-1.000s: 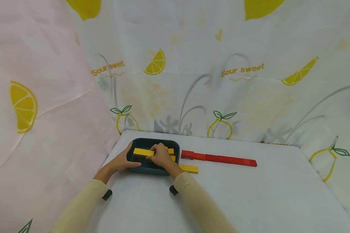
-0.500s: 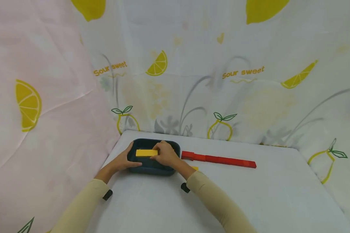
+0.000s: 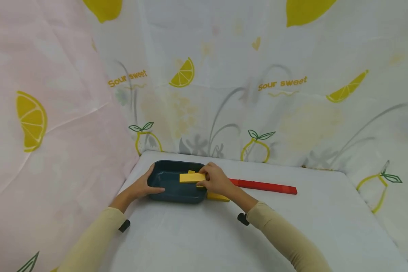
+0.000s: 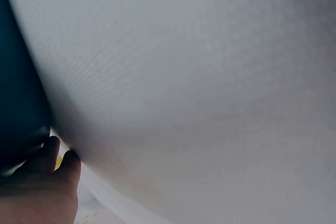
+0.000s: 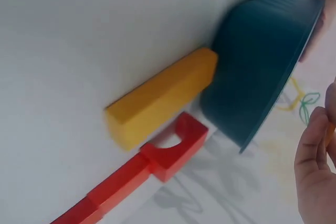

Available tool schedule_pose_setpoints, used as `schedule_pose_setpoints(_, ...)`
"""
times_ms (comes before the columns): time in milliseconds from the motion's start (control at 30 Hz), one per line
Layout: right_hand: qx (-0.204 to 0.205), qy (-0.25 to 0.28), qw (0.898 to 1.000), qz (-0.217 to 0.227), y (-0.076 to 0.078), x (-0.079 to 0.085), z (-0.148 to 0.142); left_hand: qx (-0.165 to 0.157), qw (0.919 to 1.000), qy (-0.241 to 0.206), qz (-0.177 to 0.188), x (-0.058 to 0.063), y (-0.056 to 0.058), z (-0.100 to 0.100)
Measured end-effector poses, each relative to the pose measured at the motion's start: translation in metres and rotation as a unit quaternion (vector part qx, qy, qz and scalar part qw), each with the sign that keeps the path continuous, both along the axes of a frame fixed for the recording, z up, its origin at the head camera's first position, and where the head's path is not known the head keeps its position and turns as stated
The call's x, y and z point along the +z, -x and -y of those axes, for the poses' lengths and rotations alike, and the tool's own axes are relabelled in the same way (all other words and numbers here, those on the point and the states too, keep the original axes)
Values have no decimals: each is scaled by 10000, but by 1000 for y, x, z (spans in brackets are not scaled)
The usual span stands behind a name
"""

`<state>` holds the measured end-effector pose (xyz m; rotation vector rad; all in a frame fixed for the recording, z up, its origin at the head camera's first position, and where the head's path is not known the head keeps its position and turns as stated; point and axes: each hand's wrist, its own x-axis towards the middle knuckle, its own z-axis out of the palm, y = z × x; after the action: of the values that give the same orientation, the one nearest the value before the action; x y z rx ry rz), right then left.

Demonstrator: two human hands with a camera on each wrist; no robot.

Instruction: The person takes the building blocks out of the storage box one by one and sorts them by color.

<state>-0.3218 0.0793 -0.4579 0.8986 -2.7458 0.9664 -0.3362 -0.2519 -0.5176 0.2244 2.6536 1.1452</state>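
Note:
A dark teal basin [image 3: 168,196] stands at the back left of the white-covered table. My left hand [image 3: 141,186] grips its left end, thumb over the near rim and fingers at the far side; in the left wrist view only part of that hand [image 4: 44,187] shows against the basin. Over the basin's right end, my right hand [image 3: 217,179] pinches a long yellow block [image 3: 192,178] held level. More yellow shows behind and below this block, partly hidden. Another yellow block [image 5: 163,95] lies on the table against the basin's right side.
A row of red blocks [image 3: 265,186] runs rightward behind my right hand. In the right wrist view, its basin-side end is a red block with an arched cut-out [image 5: 176,148]. A lemon-print cloth [image 3: 204,94] hangs behind the table.
My right hand has moved right with the yellow block, from the basin's middle to its right end. The left hand keeps its grip on the basin.

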Motion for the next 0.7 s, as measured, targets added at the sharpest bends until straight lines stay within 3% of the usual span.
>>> schedule_pose_setpoints(400,-82,55,9990,433,-53,-1,-53,-46,10000,-57,-67,-3,1,0)
schedule_pose_setpoints(700,-529,-71,9976,436,-49,-16,-102,-27,9999,-81,-86,-1,0,-2)
